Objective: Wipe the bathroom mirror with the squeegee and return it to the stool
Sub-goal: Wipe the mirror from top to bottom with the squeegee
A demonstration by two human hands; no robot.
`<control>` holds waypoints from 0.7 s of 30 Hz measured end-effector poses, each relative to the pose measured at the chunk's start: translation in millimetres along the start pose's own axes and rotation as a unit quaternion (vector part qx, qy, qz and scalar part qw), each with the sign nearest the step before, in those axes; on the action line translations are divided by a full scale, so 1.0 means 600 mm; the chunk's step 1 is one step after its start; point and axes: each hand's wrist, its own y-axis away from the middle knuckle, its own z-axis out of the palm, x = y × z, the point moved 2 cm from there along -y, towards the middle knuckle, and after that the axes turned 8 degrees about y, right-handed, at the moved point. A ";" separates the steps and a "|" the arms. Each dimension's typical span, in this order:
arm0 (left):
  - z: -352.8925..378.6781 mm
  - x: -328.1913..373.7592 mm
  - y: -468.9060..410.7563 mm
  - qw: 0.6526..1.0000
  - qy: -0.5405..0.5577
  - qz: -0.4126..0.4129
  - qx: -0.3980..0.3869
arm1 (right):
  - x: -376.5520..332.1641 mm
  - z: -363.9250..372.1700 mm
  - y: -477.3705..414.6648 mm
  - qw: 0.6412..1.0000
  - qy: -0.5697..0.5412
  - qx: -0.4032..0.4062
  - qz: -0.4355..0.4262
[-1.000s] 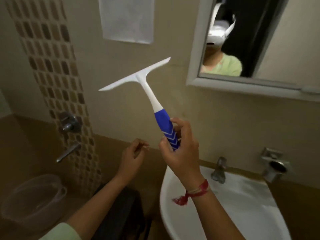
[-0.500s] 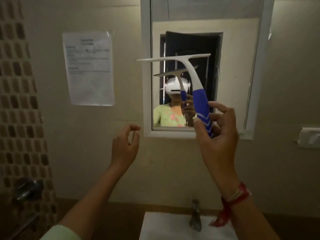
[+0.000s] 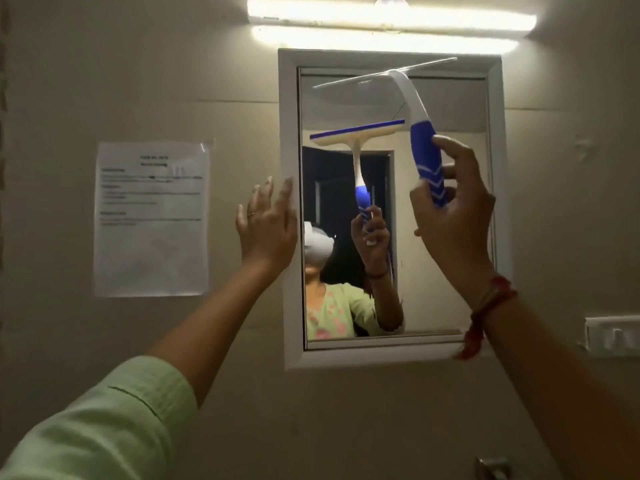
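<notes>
The white-framed bathroom mirror (image 3: 446, 271) hangs on the beige wall in front of me. My right hand (image 3: 450, 216) grips the blue handle of the squeegee (image 3: 417, 116), whose white blade is raised near the mirror's top edge. Whether the blade touches the glass I cannot tell. The squeegee's reflection shows in the glass. My left hand (image 3: 266, 226) is raised with straight fingers at the mirror's left frame and holds nothing. The stool is out of view.
A lit tube light (image 3: 391, 19) runs above the mirror. A printed paper notice (image 3: 152, 220) is stuck on the wall to the left. A white fitting (image 3: 613, 336) sits on the wall at the right edge. A tap top (image 3: 491, 467) shows at the bottom.
My view has tilted up from the sink to the mirror. My right hand has lifted the squeegee from chest height to the mirror's top. My left hand rose and opened at the frame.
</notes>
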 end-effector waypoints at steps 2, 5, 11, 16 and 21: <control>0.014 0.000 -0.009 1.000 0.024 0.005 0.001 | 0.000 0.022 -0.023 1.000 0.001 0.003 0.001; 0.032 -0.004 -0.006 0.998 0.040 0.017 0.041 | -0.001 0.053 -0.043 1.000 0.019 0.003 0.000; 0.045 -0.007 0.002 0.992 0.061 0.028 0.104 | 0.013 0.103 -0.052 0.998 0.061 0.015 0.012; 0.049 -0.011 0.004 0.991 0.069 0.034 0.110 | 0.010 0.128 -0.048 0.998 0.054 0.030 0.024; 0.050 -0.008 0.004 0.990 0.064 0.033 0.118 | -0.008 0.146 -0.047 0.994 0.106 0.020 0.012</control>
